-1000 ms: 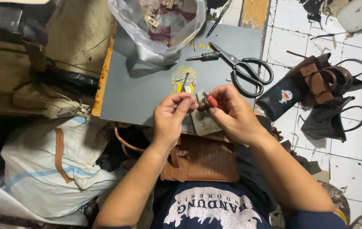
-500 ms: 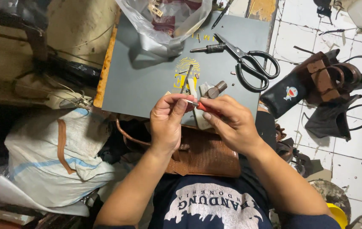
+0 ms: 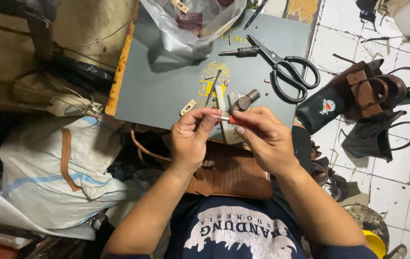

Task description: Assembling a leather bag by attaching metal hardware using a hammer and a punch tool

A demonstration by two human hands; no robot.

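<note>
Head view: left hand (image 3: 191,139) and right hand (image 3: 262,139) pinching small red-handled tool (image 3: 227,119), thin metal tip.

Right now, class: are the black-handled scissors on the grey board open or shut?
Open. The scissors lie flat on the grey board, blades parted in a narrow V toward the plastic bag.

Bag-repair workshop: scissors (image 3: 286,72), leather scraps (image 3: 368,91)

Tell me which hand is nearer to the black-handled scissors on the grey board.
Right. The right hand lies just below and left of the scissors, with a gap between them. The left hand sits farther left, beyond the right one.
</note>
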